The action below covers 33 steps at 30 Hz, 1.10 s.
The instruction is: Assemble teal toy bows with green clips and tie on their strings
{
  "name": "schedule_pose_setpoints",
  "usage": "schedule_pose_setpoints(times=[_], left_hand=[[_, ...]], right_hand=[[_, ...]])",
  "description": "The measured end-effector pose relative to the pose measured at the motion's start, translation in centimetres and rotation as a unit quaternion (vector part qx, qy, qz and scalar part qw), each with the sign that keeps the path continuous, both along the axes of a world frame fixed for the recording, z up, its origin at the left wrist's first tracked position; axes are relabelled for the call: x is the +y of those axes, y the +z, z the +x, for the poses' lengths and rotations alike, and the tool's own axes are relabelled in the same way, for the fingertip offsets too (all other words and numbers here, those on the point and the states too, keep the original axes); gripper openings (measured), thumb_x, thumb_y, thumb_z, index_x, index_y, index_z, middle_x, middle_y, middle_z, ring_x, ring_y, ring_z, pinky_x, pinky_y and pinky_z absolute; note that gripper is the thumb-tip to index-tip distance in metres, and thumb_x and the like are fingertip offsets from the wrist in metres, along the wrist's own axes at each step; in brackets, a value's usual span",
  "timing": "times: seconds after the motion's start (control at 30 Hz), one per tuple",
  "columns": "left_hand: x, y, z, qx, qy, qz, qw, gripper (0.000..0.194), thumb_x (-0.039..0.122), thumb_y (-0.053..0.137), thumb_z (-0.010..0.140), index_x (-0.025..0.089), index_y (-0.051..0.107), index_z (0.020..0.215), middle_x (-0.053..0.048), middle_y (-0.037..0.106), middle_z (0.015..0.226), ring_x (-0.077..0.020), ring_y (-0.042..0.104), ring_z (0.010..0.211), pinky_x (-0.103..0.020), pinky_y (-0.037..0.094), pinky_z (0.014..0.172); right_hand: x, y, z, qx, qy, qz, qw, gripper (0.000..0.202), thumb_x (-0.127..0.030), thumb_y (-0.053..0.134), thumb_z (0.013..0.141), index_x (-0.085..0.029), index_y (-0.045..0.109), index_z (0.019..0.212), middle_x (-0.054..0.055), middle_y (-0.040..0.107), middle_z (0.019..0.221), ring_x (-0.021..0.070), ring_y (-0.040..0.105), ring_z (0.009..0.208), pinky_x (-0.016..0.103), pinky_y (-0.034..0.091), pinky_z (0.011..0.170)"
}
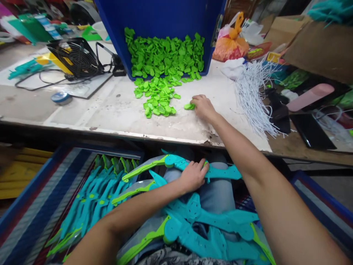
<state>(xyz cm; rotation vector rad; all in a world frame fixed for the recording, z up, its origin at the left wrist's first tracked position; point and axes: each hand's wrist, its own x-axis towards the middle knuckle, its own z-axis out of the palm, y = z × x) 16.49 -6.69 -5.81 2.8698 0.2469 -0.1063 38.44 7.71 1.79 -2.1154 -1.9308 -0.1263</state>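
Observation:
My left hand (193, 176) rests on a long teal toy part (223, 172) with a green and clear curved end, lying across my lap. Its fingers are bent over the part, and a bit of green shows at the fingertips. On the white worktop, my right hand (203, 107) has its fingertips on a small green piece (189, 106). More teal parts (193, 208) with green edges are stacked on my thighs below. Just left of my right hand, a loose heap of green pieces (160, 96) spreads out from a tilted blue bin (168, 18).
At left are a black fan (79, 59), a tape roll (61, 98) and a crate of teal parts (91, 195). At right lie white ties (253, 95), an orange bag (231, 46), a pink object (311, 96) and a black phone (313, 130).

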Motion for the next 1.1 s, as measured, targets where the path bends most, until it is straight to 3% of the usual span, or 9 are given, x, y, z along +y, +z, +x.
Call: schedule_pose_setpoints(times=[0.17, 0.33, 0.47, 0.57, 0.67, 0.73, 0.87, 0.97, 1.1], left_hand=[[0.5, 1.9, 0.0, 0.022, 0.015, -0.088, 0.996, 0.052, 0.037, 0.053, 0.080, 0.011, 0.046, 0.125, -0.016, 0.060, 0.118, -0.0281, 0.063, 0.096, -0.039, 0.047, 0.082], [3.0, 3.7, 2.1, 0.083, 0.033, -0.201, 0.976, 0.033, 0.046, 0.055, 0.079, 0.016, 0.063, 0.090, -0.010, 0.067, 0.090, -0.0243, 0.064, 0.080, -0.029, 0.044, 0.064], [5.9, 3.1, 4.1, 0.136, 0.015, -0.309, 0.941, 0.032, 0.045, 0.059, 0.077, 0.014, 0.064, 0.079, -0.004, 0.062, 0.071, -0.0171, 0.057, 0.067, -0.024, 0.035, 0.056], [6.9, 2.4, 4.9, 0.118, -0.001, -0.392, 0.913, 0.032, 0.045, 0.064, 0.073, 0.013, 0.063, 0.078, 0.000, 0.057, 0.070, -0.0133, 0.051, 0.066, -0.022, 0.033, 0.057], [6.9, 2.1, 4.9, 0.113, -0.015, -0.418, 0.901, 0.037, 0.050, 0.061, 0.073, 0.013, 0.059, 0.071, 0.003, 0.050, 0.063, -0.0113, 0.044, 0.062, -0.023, 0.030, 0.055], [6.6, 2.2, 4.8, 0.109, -0.016, -0.418, 0.902, 0.039, 0.052, 0.058, 0.075, 0.013, 0.058, 0.070, 0.003, 0.047, 0.061, -0.0108, 0.042, 0.060, -0.023, 0.029, 0.055], [6.2, 2.2, 4.7, 0.121, -0.020, -0.443, 0.888, 0.043, 0.056, 0.056, 0.075, 0.013, 0.058, 0.071, 0.003, 0.048, 0.063, -0.0107, 0.041, 0.061, -0.023, 0.030, 0.056], [6.3, 1.9, 4.7, 0.127, -0.023, -0.475, 0.870, 0.046, 0.058, 0.053, 0.077, 0.013, 0.060, 0.074, 0.002, 0.050, 0.064, -0.0108, 0.042, 0.062, -0.023, 0.032, 0.058], [6.5, 1.2, 4.7, 0.107, -0.020, -0.470, 0.876, 0.047, 0.058, 0.051, 0.079, 0.012, 0.062, 0.082, 0.000, 0.054, 0.070, -0.0112, 0.044, 0.064, -0.023, 0.033, 0.059]], right_hand=[[-0.2, -0.7, 0.2, -0.016, -0.037, -0.001, 0.999, 0.022, -0.016, 0.051, 0.083, -0.014, 0.070, 0.095, 0.014, 0.066, 0.103, 0.0294, 0.049, 0.104, 0.043, 0.040, 0.088], [-3.9, 1.6, 1.9, 0.051, -0.035, -0.006, 0.998, 0.030, -0.018, 0.046, 0.087, -0.012, 0.068, 0.106, 0.011, 0.068, 0.101, 0.0262, 0.058, 0.098, 0.043, 0.043, 0.089], [-8.2, 3.0, 5.2, 0.105, 0.010, -0.099, 0.989, 0.024, -0.020, 0.053, 0.083, -0.018, 0.072, 0.097, 0.004, 0.071, 0.087, 0.0188, 0.063, 0.080, 0.033, 0.048, 0.077], [-11.3, 2.6, 6.4, 0.137, 0.003, -0.175, 0.975, 0.021, -0.023, 0.060, 0.077, -0.019, 0.073, 0.093, 0.001, 0.069, 0.072, 0.0142, 0.060, 0.065, 0.028, 0.047, 0.067], [-13.6, 1.2, 5.6, 0.119, -0.108, -0.089, 0.983, 0.026, -0.027, 0.064, 0.076, -0.015, 0.070, 0.098, 0.005, 0.068, 0.077, 0.0164, 0.060, 0.069, 0.031, 0.047, 0.071], [-14.5, 0.2, 4.4, 0.088, -0.143, -0.016, 0.986, 0.030, -0.033, 0.063, 0.078, -0.014, 0.069, 0.100, 0.008, 0.067, 0.087, 0.0198, 0.060, 0.078, 0.036, 0.047, 0.078], [-15.3, -1.2, 2.3, 0.034, -0.126, 0.031, 0.991, 0.028, -0.037, 0.059, 0.081, -0.014, 0.070, 0.091, 0.012, 0.067, 0.093, 0.0266, 0.057, 0.091, 0.043, 0.044, 0.088], [-16.7, -1.2, 0.7, 0.066, -0.121, 0.068, 0.988, 0.025, -0.036, 0.056, 0.084, -0.016, 0.069, 0.092, 0.010, 0.067, 0.095, 0.0267, 0.056, 0.095, 0.042, 0.043, 0.090], [-22.2, -1.6, -3.7, 0.169, -0.067, 0.117, 0.976, 0.027, -0.038, 0.058, 0.084, -0.020, 0.066, 0.102, 0.009, 0.065, 0.106, 0.0238, 0.057, 0.103, 0.039, 0.046, 0.090]])
